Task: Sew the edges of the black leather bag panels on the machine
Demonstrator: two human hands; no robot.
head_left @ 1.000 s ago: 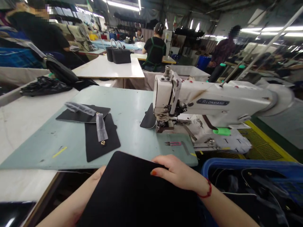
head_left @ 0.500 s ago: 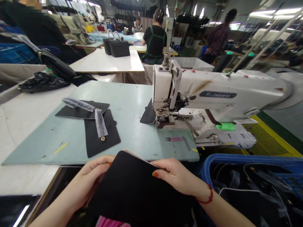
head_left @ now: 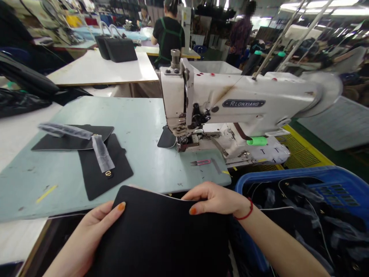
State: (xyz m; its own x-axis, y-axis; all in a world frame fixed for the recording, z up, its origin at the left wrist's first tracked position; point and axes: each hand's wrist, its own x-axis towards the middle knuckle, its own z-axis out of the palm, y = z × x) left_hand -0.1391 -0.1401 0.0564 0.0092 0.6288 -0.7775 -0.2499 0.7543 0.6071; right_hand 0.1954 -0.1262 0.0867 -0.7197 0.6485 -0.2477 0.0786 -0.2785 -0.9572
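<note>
A black leather-like panel [head_left: 161, 227] with rounded corners and a pale edge is held low in front of the table. My left hand [head_left: 100, 223] grips its left edge, thumb on the near face. My right hand [head_left: 210, 200] pinches its top edge on the right, fingers behind. Beyond it, on the pale green tabletop [head_left: 144, 154], lie two black panels [head_left: 100, 184] with straps wrapped in clear film [head_left: 102, 154] and a gold-coloured fitting [head_left: 108, 174]. Pink-handled thread snips [head_left: 201, 162] rest near the table's front edge.
A white sewing machine [head_left: 213, 96] stands on the right, a small black piece [head_left: 166, 137] beside its needle area. A blue basket [head_left: 245, 179] of black pieces stands at lower right. Black bags [head_left: 121, 50] sit on a farther table. Other people [head_left: 170, 34] are in the background.
My left thumb has come round onto the near face of the panel. The panel's top edge now lies more level. The camera view has turned right, shifting the surroundings left.
</note>
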